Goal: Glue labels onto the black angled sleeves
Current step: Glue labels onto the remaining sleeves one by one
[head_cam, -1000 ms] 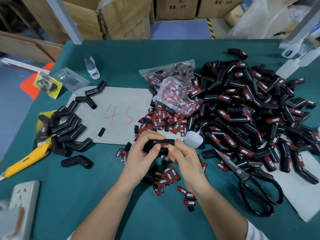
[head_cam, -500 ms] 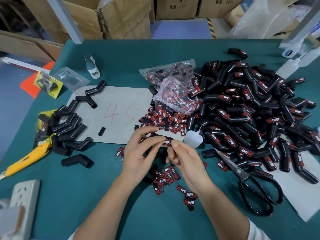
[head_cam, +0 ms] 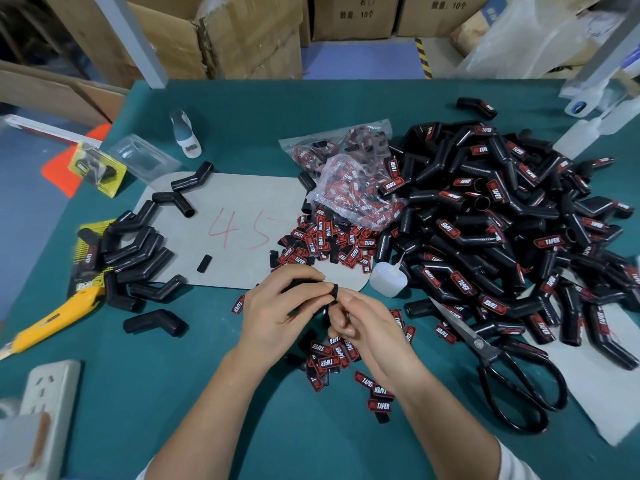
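Lowered slightly, both hands, left hand (head_cam: 277,308) and right hand (head_cam: 363,320), pinch the sleeve (head_cam: 313,289) between them.

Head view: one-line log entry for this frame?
left hand: grips sleeve | right hand: pinches sleeve end | glue bottle: on table

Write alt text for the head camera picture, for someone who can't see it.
Two hands hold a black angled sleeve over a green table: the left hand grips it, the right hand pinches its end. Labelled sleeves are heaped to the right, unlabelled sleeves on the left, with loose labels, a glue bottle and scissors nearby.
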Available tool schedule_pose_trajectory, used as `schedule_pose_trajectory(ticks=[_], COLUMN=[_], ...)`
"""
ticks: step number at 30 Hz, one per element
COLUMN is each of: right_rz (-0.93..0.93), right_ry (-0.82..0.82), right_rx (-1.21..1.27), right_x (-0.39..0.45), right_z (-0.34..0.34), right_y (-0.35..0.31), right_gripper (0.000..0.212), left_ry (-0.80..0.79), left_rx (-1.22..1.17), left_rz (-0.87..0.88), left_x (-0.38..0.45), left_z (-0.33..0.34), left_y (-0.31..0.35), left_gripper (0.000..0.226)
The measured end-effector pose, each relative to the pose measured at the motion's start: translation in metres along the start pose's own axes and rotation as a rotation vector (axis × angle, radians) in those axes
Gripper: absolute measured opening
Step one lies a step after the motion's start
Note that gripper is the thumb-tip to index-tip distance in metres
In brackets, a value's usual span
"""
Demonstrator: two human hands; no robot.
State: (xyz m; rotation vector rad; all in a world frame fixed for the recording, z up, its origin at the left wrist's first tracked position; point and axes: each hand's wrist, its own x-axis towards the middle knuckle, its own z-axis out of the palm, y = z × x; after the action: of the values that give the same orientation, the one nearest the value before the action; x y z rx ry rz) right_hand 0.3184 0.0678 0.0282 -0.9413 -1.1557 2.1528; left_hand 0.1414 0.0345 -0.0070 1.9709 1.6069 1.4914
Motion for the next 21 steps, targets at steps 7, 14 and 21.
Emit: schedule_pose_trajectory(ticks=[7,14,21], right_rz=[0.010,0.015,0.018], right_ry=[0.023,0.052,0.071], right_rx=[-0.025,0.016,0.031], right_x=[0.002,0.007,0.008], right_z=[-0.005,-0.012,-0.018], right_y=[0.004,0.009,0.010], right_gripper=[0.041,0.037,0.036], left_ry=[-0.050,-0.115,-0.239], left_rx=[-0.072,-0.107,-0.206], left_rz=[-0.056,-0.140,-0.204], left_x=[0.001,0.004,0.005], left_z=[-0.002,-0.006,-0.018], left_y=[0.001,0.006,0.004], left_gripper=[0.012,0.014,0.024])
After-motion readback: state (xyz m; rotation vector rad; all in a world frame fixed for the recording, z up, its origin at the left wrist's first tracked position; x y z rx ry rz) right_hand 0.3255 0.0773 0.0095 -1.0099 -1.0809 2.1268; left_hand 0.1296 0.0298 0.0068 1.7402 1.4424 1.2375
